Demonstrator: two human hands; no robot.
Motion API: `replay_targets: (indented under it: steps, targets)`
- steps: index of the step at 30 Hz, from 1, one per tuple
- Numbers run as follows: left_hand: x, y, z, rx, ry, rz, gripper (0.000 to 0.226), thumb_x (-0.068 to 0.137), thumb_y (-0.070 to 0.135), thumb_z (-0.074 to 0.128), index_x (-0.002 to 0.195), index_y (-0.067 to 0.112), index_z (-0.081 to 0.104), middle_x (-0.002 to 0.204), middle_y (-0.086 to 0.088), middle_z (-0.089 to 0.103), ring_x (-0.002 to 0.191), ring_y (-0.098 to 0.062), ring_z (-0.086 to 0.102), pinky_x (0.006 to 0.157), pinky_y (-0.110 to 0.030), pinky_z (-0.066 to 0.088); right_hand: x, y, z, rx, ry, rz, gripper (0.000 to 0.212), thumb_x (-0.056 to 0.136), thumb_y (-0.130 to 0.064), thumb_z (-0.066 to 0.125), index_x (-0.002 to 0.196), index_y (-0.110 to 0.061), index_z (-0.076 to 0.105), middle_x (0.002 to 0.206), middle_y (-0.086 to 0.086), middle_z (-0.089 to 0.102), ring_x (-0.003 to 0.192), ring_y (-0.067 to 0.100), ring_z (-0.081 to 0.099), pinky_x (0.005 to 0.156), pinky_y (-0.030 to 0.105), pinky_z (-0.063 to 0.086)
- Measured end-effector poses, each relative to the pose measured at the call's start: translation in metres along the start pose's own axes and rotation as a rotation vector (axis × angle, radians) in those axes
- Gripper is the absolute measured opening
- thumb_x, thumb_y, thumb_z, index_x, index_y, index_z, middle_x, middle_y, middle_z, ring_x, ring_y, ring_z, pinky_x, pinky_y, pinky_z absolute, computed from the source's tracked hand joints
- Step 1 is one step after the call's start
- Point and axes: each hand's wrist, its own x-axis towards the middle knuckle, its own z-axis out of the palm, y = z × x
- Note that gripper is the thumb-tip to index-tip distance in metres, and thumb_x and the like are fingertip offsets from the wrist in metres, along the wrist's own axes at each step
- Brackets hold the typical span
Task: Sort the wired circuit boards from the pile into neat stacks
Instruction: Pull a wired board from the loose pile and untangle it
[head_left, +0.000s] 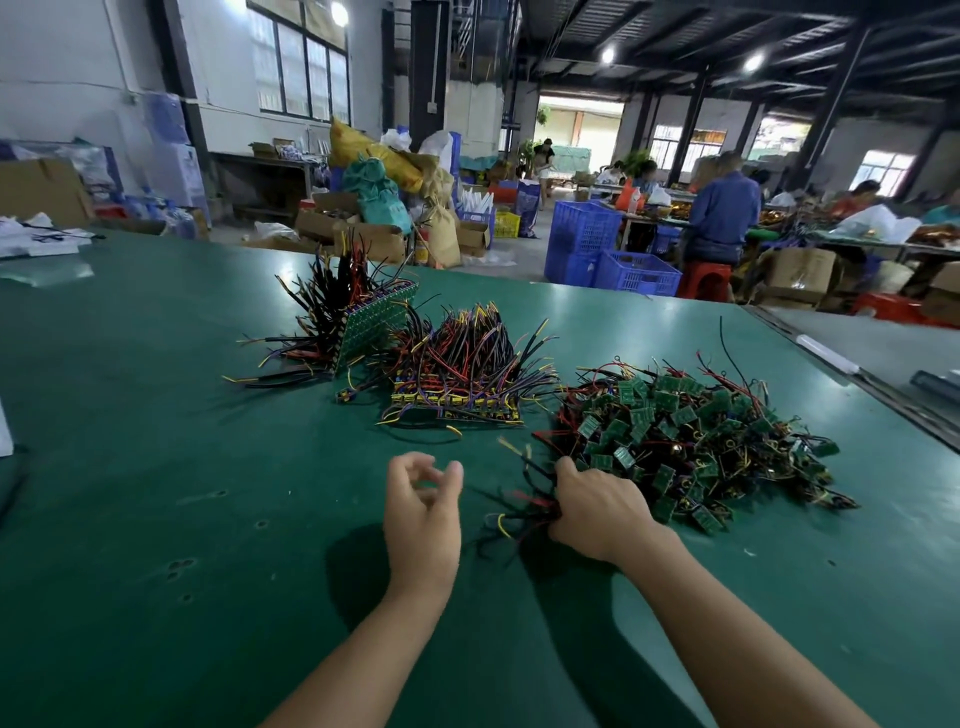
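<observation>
The right hand (597, 512) sits at the near left corner of the pile (691, 441) of small green boards. Its fingers are closed round a bunch of wires (519, 512) that fan out toward the left hand (423, 499), which hovers just beside it, fingers loosely curled, nothing visible in it. From where I stand the trouble is the tangle: those leads look hooked into their neighbours, so a quick pull would likely drag extra boards along and scatter them over the green table (156, 467). A wide sweep toward the far side carries its own risk. The leaning stack (363, 332) stands on edge close beside the flat stack (457, 384), their wires mingling and bristling out all round, and a snagged lead could tip it. Room is good otherwise: bare mat lies in front of both hands, far out to the left, and between the hands and the two stacks. The pile's right side lies nearer the table's right edge, where a white tube (826, 353) lies, so loose boards pushed that way might slip off.
</observation>
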Motion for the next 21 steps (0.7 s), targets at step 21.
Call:
replay_targets:
  steps: [21]
  targets:
    - [-0.019,0.011,0.009,-0.376,-0.406,-0.424,0.040,0.062,0.025,0.084,0.095,0.006,0.071,0.099,-0.017,0.073,0.092,-0.027,0.070,0.079,-0.032,0.054,-0.030,-0.054,-0.005,0.507,0.108,-0.242,0.100,0.087,-0.012,0.053,0.151,-0.032,-0.021,0.145,0.009,0.046,0.110,0.039,0.057,0.085,0.047,0.049]
